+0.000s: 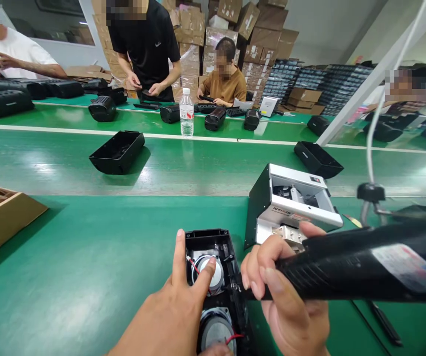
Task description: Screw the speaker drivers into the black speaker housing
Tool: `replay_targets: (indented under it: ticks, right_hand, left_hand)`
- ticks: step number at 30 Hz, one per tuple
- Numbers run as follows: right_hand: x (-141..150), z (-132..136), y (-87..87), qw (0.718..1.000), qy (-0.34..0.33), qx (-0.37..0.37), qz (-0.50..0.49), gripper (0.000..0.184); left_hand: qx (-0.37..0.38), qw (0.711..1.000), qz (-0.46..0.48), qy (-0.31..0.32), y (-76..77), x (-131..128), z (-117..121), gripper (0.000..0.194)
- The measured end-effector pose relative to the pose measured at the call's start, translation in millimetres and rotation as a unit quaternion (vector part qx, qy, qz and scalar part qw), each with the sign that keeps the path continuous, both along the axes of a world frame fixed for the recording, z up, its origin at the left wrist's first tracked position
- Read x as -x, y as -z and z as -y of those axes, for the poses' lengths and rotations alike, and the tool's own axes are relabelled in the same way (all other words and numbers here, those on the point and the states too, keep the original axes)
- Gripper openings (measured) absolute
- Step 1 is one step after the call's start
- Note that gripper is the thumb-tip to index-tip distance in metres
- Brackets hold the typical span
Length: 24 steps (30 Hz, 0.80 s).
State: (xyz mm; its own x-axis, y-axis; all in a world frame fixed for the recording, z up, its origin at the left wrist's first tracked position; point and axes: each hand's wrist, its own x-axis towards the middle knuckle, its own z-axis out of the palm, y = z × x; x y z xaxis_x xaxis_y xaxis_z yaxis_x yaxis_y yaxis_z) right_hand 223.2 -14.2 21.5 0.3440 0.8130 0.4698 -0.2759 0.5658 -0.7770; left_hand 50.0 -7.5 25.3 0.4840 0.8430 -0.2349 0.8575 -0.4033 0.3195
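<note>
A: Lying at the near edge of the green workbench (86,277), an open black speaker housing (216,282) shows two round speaker drivers (208,275) inside, with red wires beside them.

B: What are the hands doing?

A: The left hand (175,316) rests on the housing's left side, fingers spread, the forefinger tip on the upper driver and another finger on the rim. The right hand (287,296) is wrapped tightly around a black electric screwdriver (346,272), its tip touching the housing's right edge.

B: And around them?

A: Just behind the housing stands a small black and silver box-shaped machine (290,207). A cardboard tray (1,215) sits at the far left. Farther back, a green conveyor belt (198,163) carries empty black housings (117,151). A water bottle (186,112) stands beyond it, where other people handle black speakers in front of stacked cardboard boxes (257,34).
</note>
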Motion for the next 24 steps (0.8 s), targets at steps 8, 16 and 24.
replay_targets:
  ticks: [8, 16, 24]
  right_hand:
    - [-7.5, -4.0, 0.7, 0.999, -0.042, 0.008, -0.011, 0.044]
    - [-10.1, -4.1, 5.2, 0.999, -0.039, 0.008, -0.006, 0.05]
    - [14.5, -0.9, 2.6, 0.984, 0.169, 0.046, 0.008, 0.061]
  left_hand:
    - [0.067, 0.997, 0.001, -0.034, -8.6, -4.0, -2.8, 0.094]
    - [0.09, 0.995, 0.003, -0.044, -16.3, -6.3, -5.1, 0.092]
    - [0.101, 0.994, 0.003, -0.044, -13.1, -6.0, -6.9, 0.09]
